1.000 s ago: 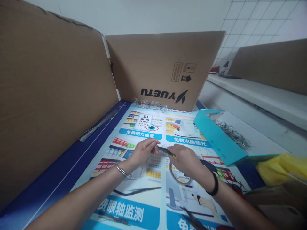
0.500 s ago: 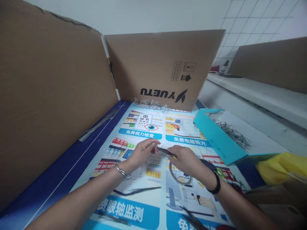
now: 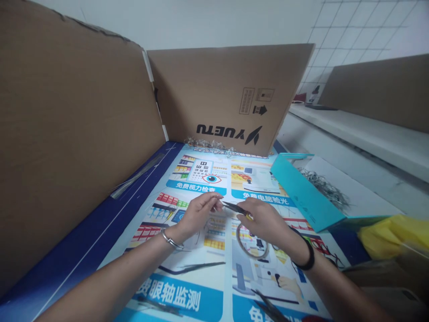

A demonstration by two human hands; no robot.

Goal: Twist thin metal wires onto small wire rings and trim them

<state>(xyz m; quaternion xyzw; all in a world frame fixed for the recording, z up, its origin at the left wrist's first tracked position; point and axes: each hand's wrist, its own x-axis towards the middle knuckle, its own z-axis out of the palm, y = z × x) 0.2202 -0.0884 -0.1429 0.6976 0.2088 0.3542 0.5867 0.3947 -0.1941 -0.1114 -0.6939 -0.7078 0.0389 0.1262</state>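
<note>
My right hand (image 3: 259, 217) is closed round the handles of small pliers (image 3: 236, 207) with dark jaws and a bit of yellow on the grip. The jaws point left, just short of my left hand (image 3: 203, 212). Thumb and fingers of my left hand are pinched together; a thin wire seems to be between them, too fine to make out clearly. Below the pliers a round ring or coil (image 3: 252, 255) lies on the printed sheet (image 3: 228, 273). Dark thin strands (image 3: 197, 267) rest on the sheet under my left hand.
Cardboard panels (image 3: 214, 89) stand at the left and back, with clear scraps (image 3: 211, 144) at their foot. On the right is a turquoise box (image 3: 306, 192) holding tangled wire (image 3: 323, 188), beside yellow material (image 3: 392, 235). Scissors (image 3: 268, 306) lie at the front edge.
My right hand has moved slightly right with the pliers, whose jaws have come away from the fingertips of my left hand. My left hand has barely moved.
</note>
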